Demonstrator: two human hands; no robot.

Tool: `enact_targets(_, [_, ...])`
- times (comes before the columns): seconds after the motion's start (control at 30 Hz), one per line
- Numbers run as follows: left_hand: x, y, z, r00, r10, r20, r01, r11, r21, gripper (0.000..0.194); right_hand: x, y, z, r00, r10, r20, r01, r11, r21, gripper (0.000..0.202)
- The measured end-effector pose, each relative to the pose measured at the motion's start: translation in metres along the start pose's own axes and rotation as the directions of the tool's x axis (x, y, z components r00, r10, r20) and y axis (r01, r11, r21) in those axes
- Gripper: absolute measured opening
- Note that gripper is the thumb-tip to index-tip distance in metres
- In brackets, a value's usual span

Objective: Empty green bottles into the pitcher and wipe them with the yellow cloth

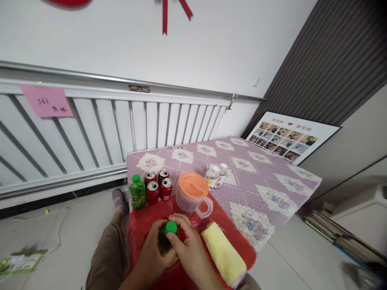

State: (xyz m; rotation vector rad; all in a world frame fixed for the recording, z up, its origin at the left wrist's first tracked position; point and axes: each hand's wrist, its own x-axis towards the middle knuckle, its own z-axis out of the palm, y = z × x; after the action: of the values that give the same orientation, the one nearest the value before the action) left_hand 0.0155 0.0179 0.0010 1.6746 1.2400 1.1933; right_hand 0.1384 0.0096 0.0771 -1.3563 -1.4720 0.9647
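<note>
My left hand (153, 249) is wrapped round the dark body of a bottle (163, 240) with a green cap (171, 227). Around the neck and cap curl the fingers of my right hand (188, 244), its thumb against the cap's near side. Both hands hide most of the bottle, which stands over a red mat (238, 244). Just beyond them is a clear plastic pitcher (185, 198) with an orange lid (193, 185). To the right of my right hand lies a folded yellow cloth (223, 253).
Several opened drink cans (166, 189) and a green bottle (138, 192) stand at the table's left edge. Two small white-capped bottles (212, 177) are behind the pitcher. A white radiator (157, 125) runs behind the cloth-covered table (266, 177). A photo board (320, 129) leans at right.
</note>
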Motion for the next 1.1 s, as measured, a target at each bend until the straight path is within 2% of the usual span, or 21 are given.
enact_targets(0.13, [-0.001,-0.003,0.0,1.0,-0.03,-0.003,0.03,1.0,-0.008,0.053,-0.008,0.004,-0.005,0.997,0.012,-0.071,-0.017,0.998,-0.061,0.042])
enact_targets(0.27, [-0.003,-0.003,-0.001,0.998,-0.067,-0.022,0.067,0.998,0.006,0.058,-0.019,0.033,-0.03,0.986,-0.084,-0.14,0.057,0.981,-0.188,0.017])
enact_targets(0.33, [-0.003,-0.001,-0.002,0.996,-0.077,-0.038,0.078,0.997,0.019,0.056,-0.022,0.055,-0.049,0.973,-0.066,-0.22,-0.012,0.942,-0.335,0.021])
enact_targets(0.37, [-0.003,0.0,-0.002,0.996,-0.082,-0.044,0.083,0.996,0.023,0.055,-0.024,0.067,-0.06,0.969,-0.048,-0.242,-0.069,0.89,-0.451,0.024])
enact_targets(0.4, [-0.003,0.001,-0.002,0.995,-0.086,-0.05,0.087,0.996,0.027,0.054,-0.025,0.08,-0.071,0.966,-0.024,-0.257,-0.111,0.861,-0.496,0.028])
enact_targets(0.53, [-0.003,0.001,-0.003,0.994,-0.089,-0.058,0.091,0.995,0.032,0.053,-0.031,0.119,-0.11,0.945,0.066,-0.321,-0.256,0.761,-0.596,0.041])
enact_targets(0.63, [-0.004,-0.002,-0.003,0.995,-0.086,-0.056,0.088,0.996,0.033,0.055,-0.035,0.137,-0.126,0.927,0.165,-0.335,-0.352,0.691,-0.632,0.044])
enact_targets(0.77, [-0.004,-0.005,-0.003,0.995,-0.084,-0.049,0.086,0.996,0.039,0.055,-0.037,0.148,-0.136,0.918,0.28,-0.28,-0.396,0.662,-0.636,0.041])
enact_targets(1.1, [-0.001,-0.006,-0.007,0.991,-0.131,-0.03,0.133,0.989,0.069,0.058,-0.033,0.151,-0.148,0.9,0.394,-0.185,-0.429,0.726,-0.538,0.059])
